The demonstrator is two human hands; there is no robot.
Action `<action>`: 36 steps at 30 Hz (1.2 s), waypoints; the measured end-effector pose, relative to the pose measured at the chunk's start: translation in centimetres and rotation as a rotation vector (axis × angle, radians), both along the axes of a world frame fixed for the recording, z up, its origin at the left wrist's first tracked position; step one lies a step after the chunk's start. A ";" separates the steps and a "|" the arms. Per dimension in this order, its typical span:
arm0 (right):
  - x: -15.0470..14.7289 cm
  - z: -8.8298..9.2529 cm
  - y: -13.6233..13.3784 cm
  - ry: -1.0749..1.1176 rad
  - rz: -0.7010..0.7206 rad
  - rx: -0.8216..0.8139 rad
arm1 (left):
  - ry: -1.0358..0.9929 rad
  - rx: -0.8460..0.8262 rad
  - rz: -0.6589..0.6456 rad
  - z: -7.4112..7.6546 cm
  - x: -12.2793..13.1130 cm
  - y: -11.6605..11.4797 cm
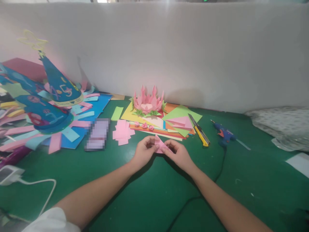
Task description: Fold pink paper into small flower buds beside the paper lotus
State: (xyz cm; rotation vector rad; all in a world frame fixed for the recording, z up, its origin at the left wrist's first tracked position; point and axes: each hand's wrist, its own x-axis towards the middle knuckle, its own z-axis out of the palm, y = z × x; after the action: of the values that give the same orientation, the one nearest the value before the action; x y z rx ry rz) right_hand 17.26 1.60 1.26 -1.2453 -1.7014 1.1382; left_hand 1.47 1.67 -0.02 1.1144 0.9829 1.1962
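Observation:
A small piece of folded pink paper [160,146] is held between both hands above the green table. My left hand [146,149] pinches its left side with thumb and fingers. On the right side, my right hand [178,153] grips it the same way. Just beyond the hands lie small pink paper roses [144,125] in a row on stacked coloured sheets. A pink paper lotus [148,101] with green leaves stands behind them on the sheets. Left of my left hand is a loose pile of pink paper rectangles [122,132].
A yellow utility knife [201,134] lies right of the sheets, with a blue glue gun [223,132] and its cord farther right. At left are a phone [98,134], blue paper cone hats [60,80] and a white cable [51,190]. A pale wall [193,54] closes the back.

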 end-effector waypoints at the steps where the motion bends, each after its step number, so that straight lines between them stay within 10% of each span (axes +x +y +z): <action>1: 0.0 0.0 0.0 -0.011 0.002 0.007 | -0.001 -0.010 -0.005 0.1 0.0 0.0; 36: 0.6 -0.2 0.1 0.048 0.093 -0.044 | -0.025 -0.078 0.032 0.3 0.0 0.1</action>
State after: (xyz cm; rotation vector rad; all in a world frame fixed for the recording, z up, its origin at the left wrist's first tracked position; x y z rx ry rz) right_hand 17.88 1.70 1.06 -1.1672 -1.7220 1.2566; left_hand 1.43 1.75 0.26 1.0239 1.0230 1.1849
